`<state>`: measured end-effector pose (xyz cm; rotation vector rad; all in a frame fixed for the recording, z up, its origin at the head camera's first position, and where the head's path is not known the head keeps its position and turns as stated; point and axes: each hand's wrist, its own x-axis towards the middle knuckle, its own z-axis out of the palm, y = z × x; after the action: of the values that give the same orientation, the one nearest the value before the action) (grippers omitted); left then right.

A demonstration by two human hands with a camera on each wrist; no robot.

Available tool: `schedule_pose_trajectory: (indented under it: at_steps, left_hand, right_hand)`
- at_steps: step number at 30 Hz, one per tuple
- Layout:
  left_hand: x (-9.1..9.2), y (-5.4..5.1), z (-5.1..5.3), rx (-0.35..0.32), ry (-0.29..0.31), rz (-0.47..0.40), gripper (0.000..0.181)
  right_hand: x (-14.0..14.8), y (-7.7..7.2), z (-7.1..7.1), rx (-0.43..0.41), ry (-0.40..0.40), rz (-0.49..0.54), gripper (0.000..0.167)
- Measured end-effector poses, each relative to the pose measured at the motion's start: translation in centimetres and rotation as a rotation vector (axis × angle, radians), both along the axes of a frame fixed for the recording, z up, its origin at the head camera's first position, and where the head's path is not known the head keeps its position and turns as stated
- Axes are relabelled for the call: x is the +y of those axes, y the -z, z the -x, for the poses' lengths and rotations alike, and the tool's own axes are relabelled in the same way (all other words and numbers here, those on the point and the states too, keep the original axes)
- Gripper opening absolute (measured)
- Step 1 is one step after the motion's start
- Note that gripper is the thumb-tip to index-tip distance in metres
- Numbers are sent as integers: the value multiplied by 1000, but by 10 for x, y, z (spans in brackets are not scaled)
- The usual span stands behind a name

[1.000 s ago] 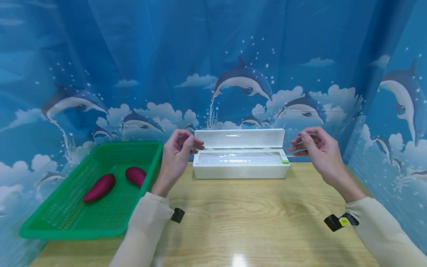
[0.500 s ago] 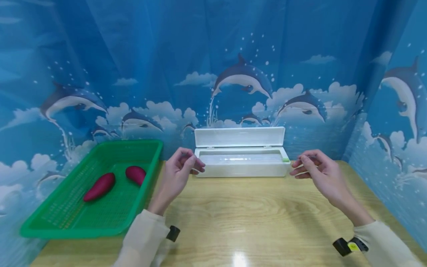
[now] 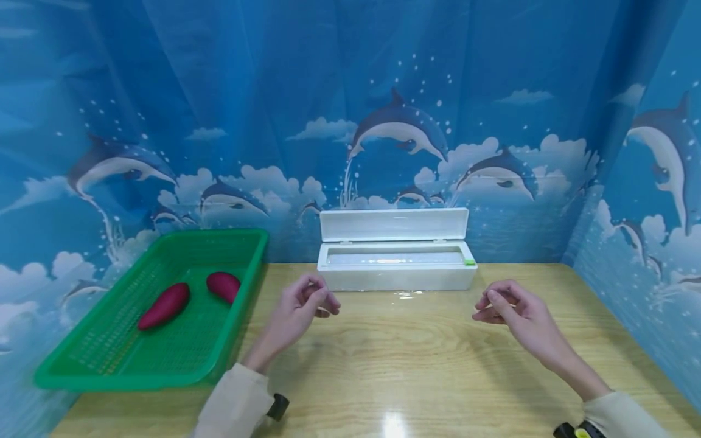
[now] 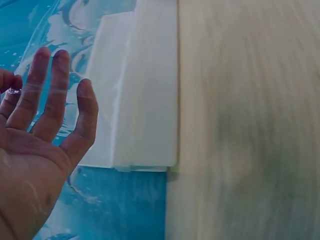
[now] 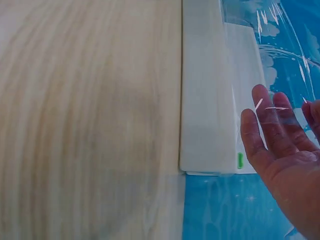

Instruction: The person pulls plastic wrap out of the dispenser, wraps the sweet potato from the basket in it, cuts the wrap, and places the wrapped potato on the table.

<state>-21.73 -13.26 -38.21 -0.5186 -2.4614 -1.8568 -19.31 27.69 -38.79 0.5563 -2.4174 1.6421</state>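
Observation:
A white cling film dispenser box (image 3: 397, 280) stands at the back of the table, its lid (image 3: 394, 225) raised. Clear cling film (image 3: 407, 295) stretches from it toward me, mostly visible by its glints. My left hand (image 3: 298, 310) pinches one corner between thumb and index finger, in front of the box's left end. The other corner is pinched by my right hand (image 3: 517, 319), in front of the right end. Both wrist views show the remaining fingers loosely extended, behind or against the film (image 5: 265, 25). A small green piece (image 3: 469, 262) sits on the box's right end.
On the left is a green plastic basket (image 3: 249, 292) holding two purple-red sweet potatoes (image 3: 164, 306). Wooden tabletop (image 3: 394, 353) lies between and below my hands. A blue dolphin-print curtain (image 3: 263, 109) hangs behind the table and along the right side.
Both hands have moved down and toward me, from above the box's level to in front of it, drawing the film out. Box and basket stay in place.

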Motion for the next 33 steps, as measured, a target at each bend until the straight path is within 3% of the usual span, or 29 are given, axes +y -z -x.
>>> schedule_pose_trajectory:
  at_steps: [6, 10, 17, 22, 30, 33]
  left_hand:
    - [-2, 13, 0, -85, 49, 50, 10]
    - [-3, 18, 0, -130, 76, 112, 8]
    - [-3, 25, 6, -110, 154, 245, 11]
    - [-1, 27, 8, -61, 214, 396, 11]
    - [-3, 30, 5, -158, 268, 477, 10]
    - [-4, 31, 5, -118, 274, 513, 8]
  right_hand:
    - [7, 15, -1, 3, -66, -26, 18]
    - [14, 23, -5, -46, -76, -139, 16]
    - [24, 30, -6, -88, -99, -305, 13]
    - [20, 29, -6, -31, -85, -418, 11]
    - [19, 34, -8, 15, -50, -499, 16]
    - [17, 35, -7, 54, -20, -526, 13]
